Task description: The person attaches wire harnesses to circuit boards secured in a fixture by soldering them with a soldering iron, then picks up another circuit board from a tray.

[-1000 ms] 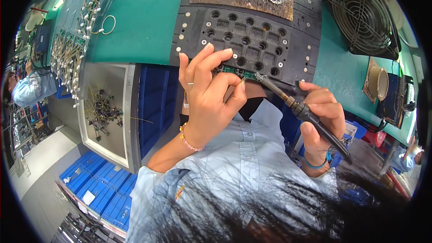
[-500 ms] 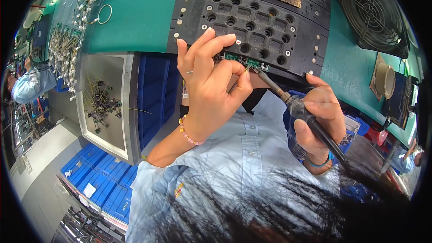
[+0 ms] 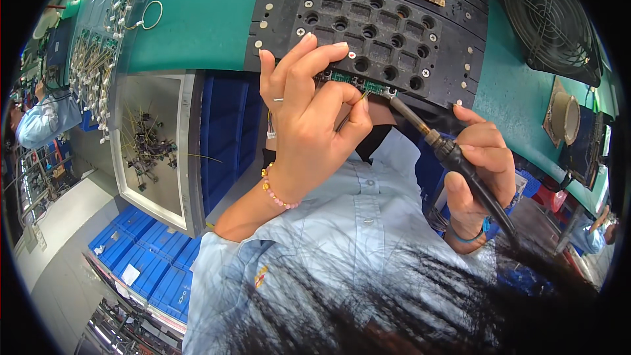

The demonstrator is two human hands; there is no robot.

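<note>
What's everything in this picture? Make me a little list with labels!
Left hand: pinches a thin solder wire over a small green circuit board
Right hand: grips a soldering iron, tip at the board
Under the board: black fixture with round holes
Table: green mat
Far right: black fan
Left side: grey tray of small parts, blue bins

A green bench [image 3: 204,20] fills the upper view, with a black fan [image 3: 549,20] at its right corner, a grey tray [image 3: 154,151] of parts on its left, and blue bins [image 3: 141,256] stacked on the pale floor [image 3: 59,276] below.
</note>
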